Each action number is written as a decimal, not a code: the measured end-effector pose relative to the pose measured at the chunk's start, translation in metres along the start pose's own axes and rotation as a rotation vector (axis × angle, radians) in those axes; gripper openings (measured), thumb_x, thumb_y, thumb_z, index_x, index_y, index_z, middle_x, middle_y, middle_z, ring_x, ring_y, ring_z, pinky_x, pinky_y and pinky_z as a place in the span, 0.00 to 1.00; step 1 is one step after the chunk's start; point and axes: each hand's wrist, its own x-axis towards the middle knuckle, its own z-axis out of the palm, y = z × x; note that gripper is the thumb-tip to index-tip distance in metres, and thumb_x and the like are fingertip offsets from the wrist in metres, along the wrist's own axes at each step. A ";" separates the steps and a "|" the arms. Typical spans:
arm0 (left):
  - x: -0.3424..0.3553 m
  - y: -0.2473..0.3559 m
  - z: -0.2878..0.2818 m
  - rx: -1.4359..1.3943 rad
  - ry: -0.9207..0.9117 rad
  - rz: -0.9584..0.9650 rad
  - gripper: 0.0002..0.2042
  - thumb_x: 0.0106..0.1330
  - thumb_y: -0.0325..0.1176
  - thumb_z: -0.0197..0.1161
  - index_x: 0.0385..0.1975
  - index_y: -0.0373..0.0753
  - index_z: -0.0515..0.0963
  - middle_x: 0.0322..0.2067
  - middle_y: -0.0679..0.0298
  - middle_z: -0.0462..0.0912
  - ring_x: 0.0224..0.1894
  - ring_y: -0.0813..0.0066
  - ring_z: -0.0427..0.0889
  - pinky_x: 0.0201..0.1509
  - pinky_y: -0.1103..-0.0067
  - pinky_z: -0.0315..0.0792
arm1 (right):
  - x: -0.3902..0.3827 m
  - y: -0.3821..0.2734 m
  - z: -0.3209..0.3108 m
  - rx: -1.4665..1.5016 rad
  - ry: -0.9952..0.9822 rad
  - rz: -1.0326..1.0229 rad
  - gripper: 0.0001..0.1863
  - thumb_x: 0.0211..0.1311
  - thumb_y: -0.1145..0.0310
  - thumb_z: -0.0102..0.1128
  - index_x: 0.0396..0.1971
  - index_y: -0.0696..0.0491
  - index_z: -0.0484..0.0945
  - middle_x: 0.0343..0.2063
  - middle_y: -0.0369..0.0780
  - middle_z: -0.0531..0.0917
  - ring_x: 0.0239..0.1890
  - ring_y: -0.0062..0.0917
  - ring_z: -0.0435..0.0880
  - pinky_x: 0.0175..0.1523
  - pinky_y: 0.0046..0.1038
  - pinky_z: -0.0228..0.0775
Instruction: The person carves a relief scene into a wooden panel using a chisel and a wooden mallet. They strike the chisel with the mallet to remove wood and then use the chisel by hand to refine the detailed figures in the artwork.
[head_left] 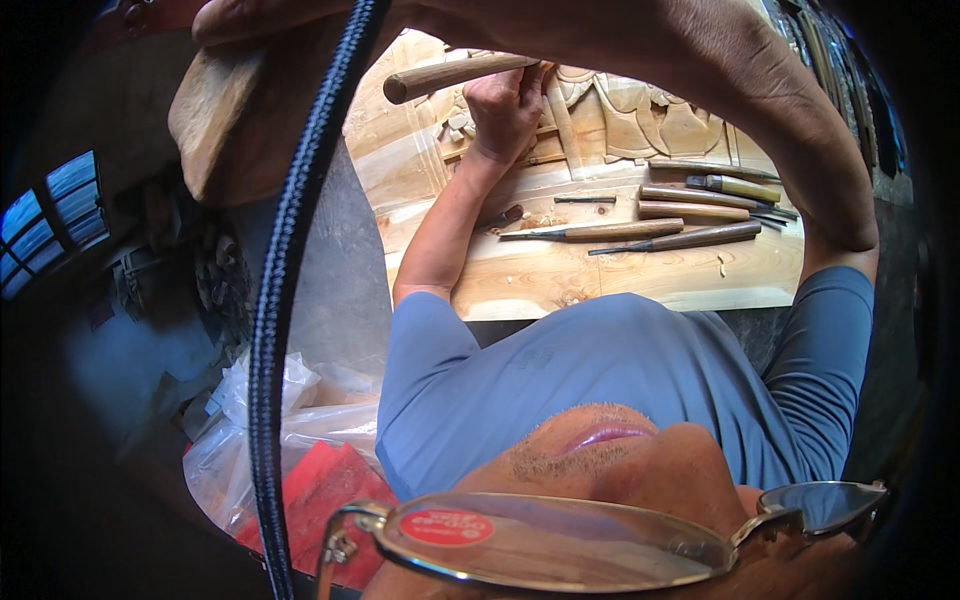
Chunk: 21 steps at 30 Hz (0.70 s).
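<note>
My left hand [505, 112] is closed round a chisel with a round wooden handle [440, 80], which lies slanted over a carved wooden panel [625, 115]. The chisel's blade is hidden behind the hand and my raised arm. High and close to the camera, my right arm [745, 75] bends across the top of the view. Fingers of my right hand [265, 18] curl over a thick wooden mallet [225, 120] at the upper left. Its pale, worn end shows; its handle is out of sight, and the hand is partly cut off by the top edge.
Several wooden-handled chisels [690, 238] lie on the pale wood board [600, 285] at the right, with a short dark metal piece [585, 199] and wood chips. A black braided cable [290, 230] hangs in front. Clear plastic [330, 425] and red material [330, 500] are at lower left.
</note>
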 end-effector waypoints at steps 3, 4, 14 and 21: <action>0.002 0.006 -0.005 0.015 -0.026 -0.029 0.06 0.63 0.27 0.73 0.37 0.37 0.85 0.22 0.56 0.84 0.21 0.60 0.82 0.27 0.72 0.72 | 0.001 -0.005 -0.002 -0.005 0.003 -0.010 0.27 0.65 0.52 0.71 0.63 0.37 0.80 0.46 0.38 0.90 0.42 0.29 0.92 0.45 0.28 0.84; 0.001 0.002 -0.004 0.009 -0.029 -0.027 0.06 0.63 0.27 0.73 0.37 0.37 0.85 0.22 0.57 0.84 0.21 0.61 0.83 0.27 0.73 0.73 | 0.001 -0.003 -0.003 -0.017 0.005 -0.006 0.27 0.65 0.52 0.71 0.63 0.37 0.80 0.46 0.38 0.90 0.42 0.29 0.92 0.45 0.28 0.84; -0.010 -0.014 -0.008 -0.490 0.104 -0.449 0.10 0.70 0.18 0.58 0.48 0.29 0.79 0.46 0.54 0.85 0.36 0.71 0.85 0.42 0.74 0.82 | -0.044 0.108 -0.031 -0.480 0.077 0.090 0.27 0.65 0.52 0.71 0.63 0.36 0.80 0.46 0.38 0.90 0.42 0.29 0.92 0.45 0.29 0.84; 0.005 -0.001 -0.019 -0.366 0.015 -0.729 0.04 0.74 0.23 0.61 0.44 0.31 0.80 0.33 0.61 0.87 0.33 0.76 0.82 0.36 0.79 0.75 | -0.115 0.194 0.005 -0.475 0.162 0.199 0.31 0.60 0.44 0.73 0.63 0.31 0.78 0.46 0.34 0.90 0.43 0.34 0.91 0.43 0.34 0.84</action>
